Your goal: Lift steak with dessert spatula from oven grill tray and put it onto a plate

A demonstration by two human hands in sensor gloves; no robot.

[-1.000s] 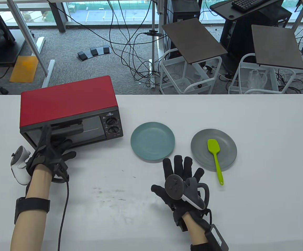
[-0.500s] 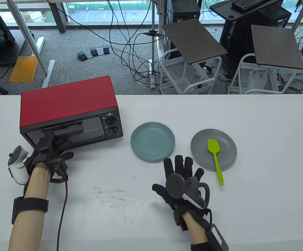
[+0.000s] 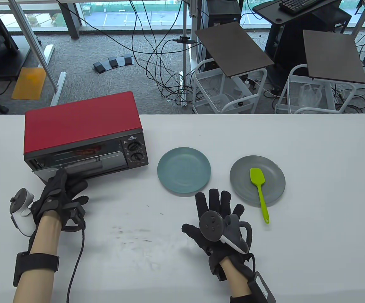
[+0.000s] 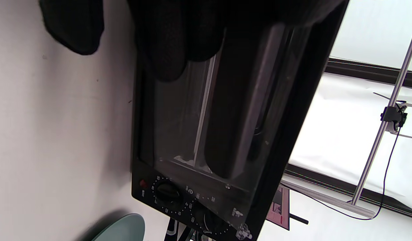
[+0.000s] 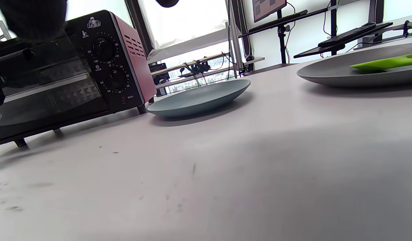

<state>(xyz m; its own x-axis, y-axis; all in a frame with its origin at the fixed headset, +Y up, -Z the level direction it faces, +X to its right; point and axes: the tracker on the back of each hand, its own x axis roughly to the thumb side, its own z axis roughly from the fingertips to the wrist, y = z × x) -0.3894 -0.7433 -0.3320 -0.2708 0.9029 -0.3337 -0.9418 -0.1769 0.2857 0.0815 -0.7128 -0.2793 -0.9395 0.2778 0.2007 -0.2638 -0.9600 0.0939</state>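
Note:
A red oven (image 3: 81, 126) stands at the table's left with its glass door (image 3: 106, 159) tilted partly open. My left hand (image 3: 64, 180) grips the dark door handle (image 3: 83, 165); in the left wrist view its fingers (image 4: 179, 40) curl over the handle (image 4: 239, 110). Through the gap at the door's top a reddish piece, probably the steak (image 3: 87, 151), shows; the tray is hidden. A green spatula (image 3: 259, 189) lies on the grey plate (image 3: 273, 176). A teal plate (image 3: 184, 170) sits bare left of it. My right hand (image 3: 217, 205) rests flat on the table below the plates, holding nothing.
The oven's two knobs (image 3: 135, 151) are at its right front, near the teal plate (image 5: 199, 98). The spatula's handle (image 3: 266, 217) overhangs the grey plate (image 5: 353, 72) toward my right hand. Faint smudges (image 3: 132, 233) mark the white table (image 3: 311, 236) between my arms.
My left hand has pulled the door handle down and toward me, so the oven door has swung partly open and the reddish piece inside now shows. The right hand has stayed still.

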